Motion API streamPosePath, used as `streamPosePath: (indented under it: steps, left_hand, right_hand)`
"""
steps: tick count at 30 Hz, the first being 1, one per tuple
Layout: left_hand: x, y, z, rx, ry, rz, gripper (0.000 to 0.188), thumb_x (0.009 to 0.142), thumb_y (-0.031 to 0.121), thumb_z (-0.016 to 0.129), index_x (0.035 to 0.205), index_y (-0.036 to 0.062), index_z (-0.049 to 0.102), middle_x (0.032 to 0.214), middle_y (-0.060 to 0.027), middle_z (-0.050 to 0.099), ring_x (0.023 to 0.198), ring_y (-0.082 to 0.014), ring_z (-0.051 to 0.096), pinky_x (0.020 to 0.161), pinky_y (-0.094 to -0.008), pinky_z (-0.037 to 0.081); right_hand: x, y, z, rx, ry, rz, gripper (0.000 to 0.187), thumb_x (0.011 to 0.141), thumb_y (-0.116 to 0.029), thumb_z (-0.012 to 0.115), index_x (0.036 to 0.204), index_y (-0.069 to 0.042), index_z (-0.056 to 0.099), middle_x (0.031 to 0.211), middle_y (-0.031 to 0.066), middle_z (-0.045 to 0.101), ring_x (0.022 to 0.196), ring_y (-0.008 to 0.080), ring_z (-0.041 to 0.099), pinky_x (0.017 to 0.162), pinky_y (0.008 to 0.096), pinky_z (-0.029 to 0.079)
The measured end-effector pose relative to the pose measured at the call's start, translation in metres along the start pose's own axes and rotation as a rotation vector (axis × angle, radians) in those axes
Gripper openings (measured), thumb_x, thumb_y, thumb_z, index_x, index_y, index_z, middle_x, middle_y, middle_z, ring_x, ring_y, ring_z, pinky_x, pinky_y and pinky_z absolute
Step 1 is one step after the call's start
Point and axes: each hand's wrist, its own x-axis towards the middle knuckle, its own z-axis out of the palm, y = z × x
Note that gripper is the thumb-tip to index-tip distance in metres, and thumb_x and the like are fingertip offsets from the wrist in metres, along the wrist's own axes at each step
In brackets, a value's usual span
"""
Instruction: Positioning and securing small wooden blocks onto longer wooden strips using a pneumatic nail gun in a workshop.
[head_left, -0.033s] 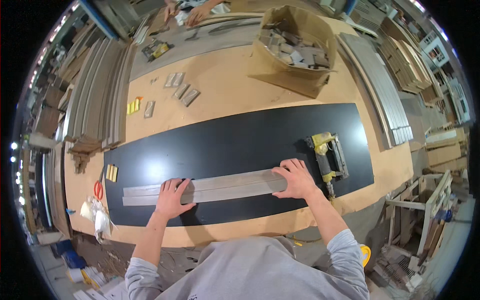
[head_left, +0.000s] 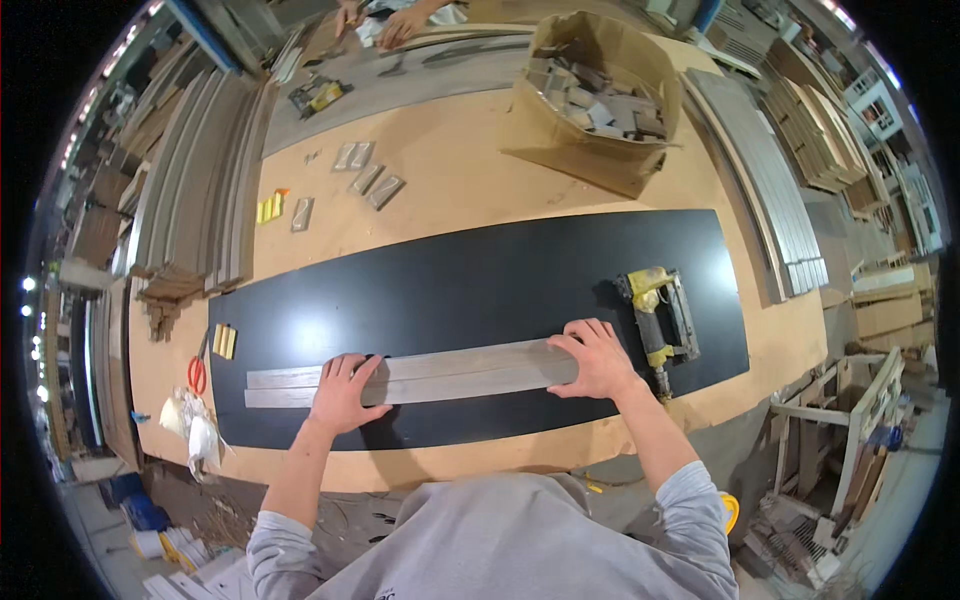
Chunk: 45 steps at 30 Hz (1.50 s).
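Observation:
Two long grey wood strips (head_left: pixel 460 371) lie side by side, edges together, on a black board (head_left: pixel 480 270). My left hand (head_left: pixel 345 394) spans their width left of the middle, thumb on the near edge and fingertips over the far edge. Near the right end, my right hand (head_left: pixel 592 362) grips the pair in the same way, covering that end. Just right of it a yellow and black nail gun (head_left: pixel 657 325) rests on the board, its handle end toward me.
An open cardboard box (head_left: pixel 590 160) of wood offcuts stands at the back. Long boards are stacked on the left (head_left: pixel 190 180) and right (head_left: pixel 760 180). Red-handled scissors (head_left: pixel 197 376) and yellow staple strips (head_left: pixel 225 342) lie at left. Across the table another person's hands (head_left: pixel 405 24) are at work.

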Motion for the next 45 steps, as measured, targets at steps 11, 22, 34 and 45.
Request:
streamPosePath:
  steps: [11,22,34,45]
  left_hand:
    - [0.025,-0.009,-0.035,-0.269,-0.294,-0.077,0.047,0.091,0.045,0.075,0.119,0.0076,0.076,0.123,-0.0119,0.071,0.121,-0.0323,0.064,0.11,-0.0461,0.045]
    - [0.01,0.014,0.019,-0.129,0.017,-0.073,0.073,0.093,0.044,0.072,0.156,0.0138,0.049,0.161,-0.0153,0.044,0.152,-0.038,0.036,0.128,-0.0625,0.016]
    - [0.003,0.002,0.049,-0.038,0.061,-0.127,0.072,0.095,0.043,0.067,0.157,0.0118,0.047,0.169,-0.018,0.034,0.158,-0.0393,0.027,0.128,-0.0656,0.009]
    - [0.006,0.022,0.059,0.003,0.198,-0.153,0.072,0.094,0.043,0.068,0.154,0.0086,0.049,0.166,-0.0225,0.036,0.156,-0.0416,0.03,0.127,-0.0655,0.013]
  right_hand:
    - [0.018,0.046,-0.04,0.667,-0.925,0.654,0.077,0.092,-0.07,0.064,0.131,-0.004,0.072,0.115,0.0149,0.076,0.099,0.025,0.075,0.082,0.0359,0.062]
    - [0.003,0.041,-0.043,0.777,-0.371,0.958,0.096,0.097,-0.083,0.038,0.124,0.003,0.07,0.105,0.0215,0.074,0.082,0.0279,0.074,0.072,0.0374,0.065]
    - [-0.038,0.013,0.03,0.379,0.461,0.581,0.046,0.095,-0.019,0.073,0.138,-0.006,0.064,0.116,0.0124,0.073,0.083,0.0212,0.072,0.079,0.0363,0.059]
    - [-0.046,0.049,-0.004,-0.138,0.607,0.603,0.053,0.089,-0.018,0.079,0.139,-0.016,0.063,0.136,0.008,0.065,0.129,0.0344,0.056,0.108,0.0499,0.043]
